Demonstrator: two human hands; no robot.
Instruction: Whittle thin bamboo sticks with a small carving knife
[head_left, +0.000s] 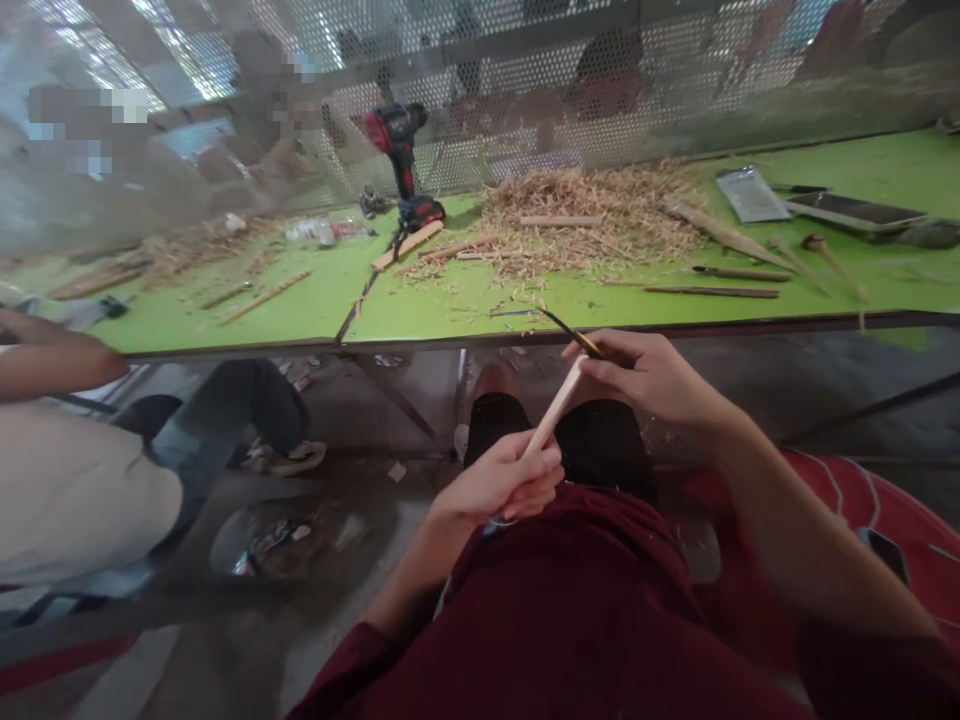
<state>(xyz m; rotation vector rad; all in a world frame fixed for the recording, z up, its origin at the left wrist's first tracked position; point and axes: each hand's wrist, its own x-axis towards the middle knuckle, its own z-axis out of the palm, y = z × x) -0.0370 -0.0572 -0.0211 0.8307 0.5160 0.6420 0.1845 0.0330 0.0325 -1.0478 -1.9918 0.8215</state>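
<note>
My left hand (517, 478) is closed round the lower end of a pale wooden stick (553, 408), which slants up and to the right over my lap. In my right hand (641, 368) is a slim carving knife (568, 330) with a dark, narrow blade, pointing up and to the left. Fingers of the right hand touch the upper end of the stick, just below the knife. Most of the knife's handle is hidden in that hand.
A green table (427, 320) runs across in front, bearing a heap of wood shavings (600, 190), a cordless drill (403, 165), a black tray (855, 212) and several wooden sticks. At the left sits another person (82, 490). A red bag-like item (862, 520) lies at my right.
</note>
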